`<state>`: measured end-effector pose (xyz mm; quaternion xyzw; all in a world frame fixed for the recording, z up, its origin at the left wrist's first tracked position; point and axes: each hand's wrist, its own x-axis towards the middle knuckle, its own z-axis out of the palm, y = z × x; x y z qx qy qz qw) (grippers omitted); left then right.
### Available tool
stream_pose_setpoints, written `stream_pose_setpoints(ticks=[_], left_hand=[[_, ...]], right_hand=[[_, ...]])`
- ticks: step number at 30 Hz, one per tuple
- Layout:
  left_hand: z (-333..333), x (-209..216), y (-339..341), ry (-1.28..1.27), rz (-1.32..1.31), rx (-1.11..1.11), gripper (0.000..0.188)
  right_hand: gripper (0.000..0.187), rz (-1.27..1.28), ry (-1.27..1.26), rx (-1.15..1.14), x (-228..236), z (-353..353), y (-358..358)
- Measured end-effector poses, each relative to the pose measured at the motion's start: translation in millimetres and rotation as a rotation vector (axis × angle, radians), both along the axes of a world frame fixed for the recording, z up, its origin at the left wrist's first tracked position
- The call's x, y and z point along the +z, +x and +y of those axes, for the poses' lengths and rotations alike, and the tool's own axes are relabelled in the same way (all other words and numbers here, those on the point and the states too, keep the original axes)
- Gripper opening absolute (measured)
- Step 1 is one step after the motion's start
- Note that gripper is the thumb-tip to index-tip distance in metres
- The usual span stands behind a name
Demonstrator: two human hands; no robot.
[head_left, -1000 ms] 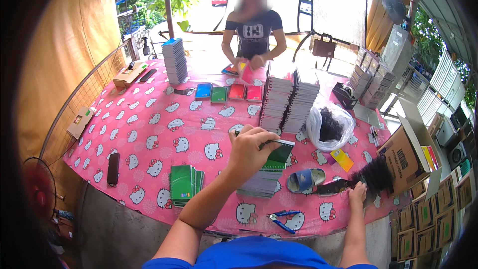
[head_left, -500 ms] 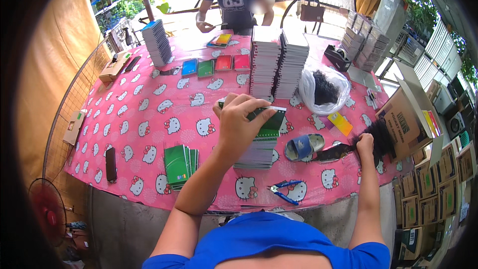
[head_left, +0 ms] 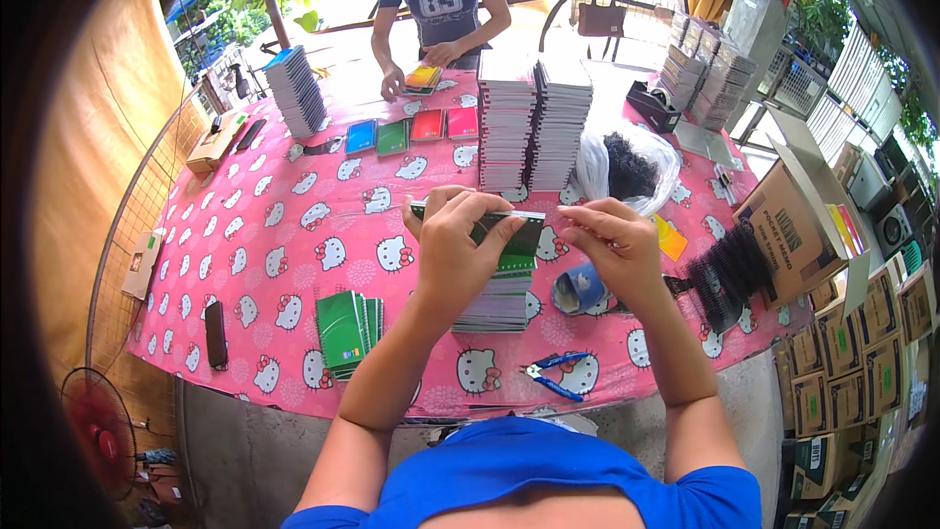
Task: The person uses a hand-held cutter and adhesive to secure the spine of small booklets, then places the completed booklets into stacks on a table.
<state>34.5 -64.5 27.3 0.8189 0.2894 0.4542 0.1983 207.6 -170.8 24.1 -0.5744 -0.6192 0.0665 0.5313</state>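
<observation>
Head cam, looks down near pink table (head_left: pixel 294 225).

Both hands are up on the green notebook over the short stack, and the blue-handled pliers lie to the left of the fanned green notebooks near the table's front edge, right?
Not quite. The head view shows the blue-handled pliers to the right of the fanned green notebooks, not the left. The rest holds: left hand and right hand are both on the green notebook above the short stack.
</observation>
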Motion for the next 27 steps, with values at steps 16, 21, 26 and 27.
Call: stream_pose_setpoints(ticks=[16,21,26,27], left_hand=[[2.9,-5.6,-2.7,0.055,-0.028,-0.002,0.021],[3.2,-5.4,-3.3,0.014,-0.022,0.007,0.024],[1.0,-3.5,-2.6,0.025,-0.04,0.027,0.028],[0.3,-3.0,-2.4,0.014,-0.044,0.022,0.028]], right_hand=[[0.022,-0.065,-0.192,0.249,26.5,20.9,12.1],[0.02,-0.388,-0.019,0.192,28.2,22.5,7.9],[0.021,-0.154,-0.101,0.114,22.2,22.1,-4.7],[0.019,-0.245,-0.048,0.06,21.5,22.2,-6.9]])
